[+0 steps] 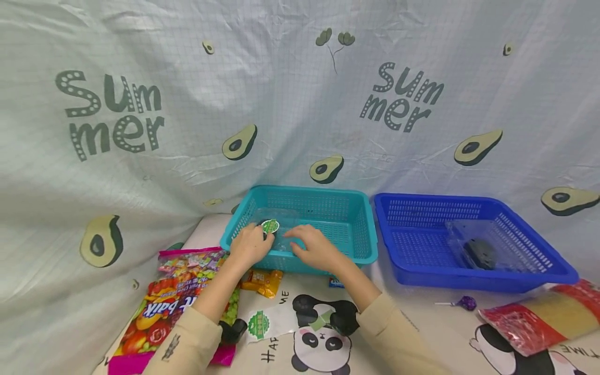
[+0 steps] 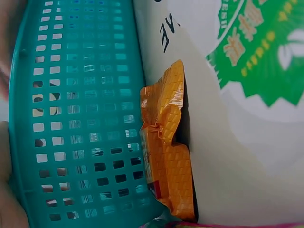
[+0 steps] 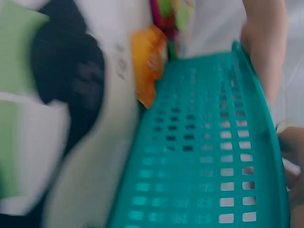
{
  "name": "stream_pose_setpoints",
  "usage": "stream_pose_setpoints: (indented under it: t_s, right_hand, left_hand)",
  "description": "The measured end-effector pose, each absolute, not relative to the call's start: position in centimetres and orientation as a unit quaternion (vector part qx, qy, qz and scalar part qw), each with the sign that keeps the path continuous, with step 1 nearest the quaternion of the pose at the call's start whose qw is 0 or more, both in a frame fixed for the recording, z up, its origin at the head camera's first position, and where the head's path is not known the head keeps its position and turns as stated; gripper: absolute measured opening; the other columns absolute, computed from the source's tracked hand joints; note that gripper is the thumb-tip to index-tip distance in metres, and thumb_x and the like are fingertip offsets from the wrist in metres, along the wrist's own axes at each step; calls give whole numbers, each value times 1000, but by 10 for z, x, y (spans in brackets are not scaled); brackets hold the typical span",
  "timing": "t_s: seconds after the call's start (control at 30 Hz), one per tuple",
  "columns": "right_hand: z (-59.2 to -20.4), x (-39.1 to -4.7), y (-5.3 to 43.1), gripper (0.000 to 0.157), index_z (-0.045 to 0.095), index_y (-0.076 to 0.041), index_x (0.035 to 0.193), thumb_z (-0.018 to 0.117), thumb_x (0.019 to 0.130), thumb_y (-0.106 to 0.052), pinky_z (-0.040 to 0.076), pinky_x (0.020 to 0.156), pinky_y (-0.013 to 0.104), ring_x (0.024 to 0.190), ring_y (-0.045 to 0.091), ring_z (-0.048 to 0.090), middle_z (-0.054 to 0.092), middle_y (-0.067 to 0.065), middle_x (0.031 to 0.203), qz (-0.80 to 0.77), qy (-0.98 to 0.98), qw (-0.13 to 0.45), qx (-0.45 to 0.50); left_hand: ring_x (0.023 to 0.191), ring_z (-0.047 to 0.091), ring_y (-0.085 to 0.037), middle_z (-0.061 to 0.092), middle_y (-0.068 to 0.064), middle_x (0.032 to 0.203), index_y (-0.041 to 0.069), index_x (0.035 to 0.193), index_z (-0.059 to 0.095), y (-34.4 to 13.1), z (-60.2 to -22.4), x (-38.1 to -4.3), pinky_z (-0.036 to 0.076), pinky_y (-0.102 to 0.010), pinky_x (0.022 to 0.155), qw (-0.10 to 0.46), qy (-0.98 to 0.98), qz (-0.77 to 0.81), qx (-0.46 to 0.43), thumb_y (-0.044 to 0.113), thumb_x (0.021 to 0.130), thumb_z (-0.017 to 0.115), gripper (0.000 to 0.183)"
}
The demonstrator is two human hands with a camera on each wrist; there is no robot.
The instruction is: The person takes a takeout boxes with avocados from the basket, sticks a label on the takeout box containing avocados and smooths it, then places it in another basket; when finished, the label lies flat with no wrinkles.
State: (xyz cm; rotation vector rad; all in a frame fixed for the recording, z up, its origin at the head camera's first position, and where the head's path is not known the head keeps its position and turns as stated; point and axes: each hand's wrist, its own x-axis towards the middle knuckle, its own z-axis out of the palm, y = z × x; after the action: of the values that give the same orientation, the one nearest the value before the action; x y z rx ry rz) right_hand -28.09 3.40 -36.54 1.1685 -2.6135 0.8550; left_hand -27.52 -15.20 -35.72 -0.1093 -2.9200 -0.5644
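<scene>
My left hand reaches over the near left rim of the teal basket. It holds a small dark thing with a round green-and-white label; the thumb lies against it and the fingers hide part of it. My right hand is over the basket's near rim, fingers bent and apart, with nothing visible between them. Below the fingers lies clear plastic packaging inside the basket. Both wrist views mostly show the basket's slotted side, with only the edges of the hands.
To the right stands a blue basket with a dark thing in clear plastic. An orange packet, a fruit candy bag, a green-logo wrapper, a purple lollipop and a red-and-yellow bag lie on the cloth.
</scene>
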Motion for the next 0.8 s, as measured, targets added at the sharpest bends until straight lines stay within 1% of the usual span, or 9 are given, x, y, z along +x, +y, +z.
stream_pose_setpoints:
  t_s: [0.07,0.13,0.17,0.27,0.37,0.5,0.67,0.8]
  right_hand:
    - [-367,-272,42,23,62,-10,108,50,88,-10,41,89,34,107,16,49,58,1,113,289,-847,148,421]
    - [-368,-261,53,21,65,-12,102,51,86,-7,41,87,31,103,14,48,59,-2,108,293,-823,198,444]
    - [-367,-255,60,22,65,-13,101,52,85,-6,41,87,30,103,13,48,59,-2,108,291,-817,213,450]
    - [-364,-241,89,23,64,-13,100,54,82,-4,40,88,31,103,14,48,59,-2,107,281,-806,250,456]
    - [-356,-231,127,25,64,-12,102,57,79,-2,40,87,36,104,18,47,58,1,108,266,-817,272,433]
    - [-346,-230,186,26,64,-9,102,60,78,-1,41,83,44,104,23,46,59,6,109,264,-855,278,350]
    - [-341,-234,265,24,62,-7,106,57,82,-3,37,79,54,105,33,44,56,14,111,250,-910,234,233]
    - [-342,-234,322,24,60,0,107,55,84,-4,33,81,59,105,43,43,55,25,110,220,-937,213,167]
  left_hand:
    - [108,49,-36,51,-18,122,-2,112,59,-149,-358,-277,45,-51,80,93,-975,-195,-45,29,89,46,41]
    - [111,48,-35,51,-17,124,2,117,57,-145,-359,-278,44,-51,83,108,-972,-201,-57,27,88,48,40]
    - [112,47,-34,51,-16,124,3,118,56,-142,-359,-278,44,-50,83,116,-970,-203,-63,26,87,48,39]
    - [111,48,-33,53,-14,122,6,114,59,-128,-361,-275,45,-47,83,145,-960,-218,-100,22,86,51,33]
    - [112,48,-30,52,-12,122,7,111,60,-105,-359,-271,45,-45,84,151,-946,-246,-146,19,86,51,29]
    - [116,45,-27,49,-10,125,9,113,59,-67,-352,-270,43,-44,88,121,-930,-277,-209,19,87,50,29]
    - [119,43,-23,47,-7,127,10,118,55,-18,-336,-280,41,-38,92,74,-907,-296,-292,20,90,47,31]
    - [121,41,-22,47,-7,127,9,119,54,24,-328,-285,39,-35,94,44,-893,-307,-327,19,90,46,31]
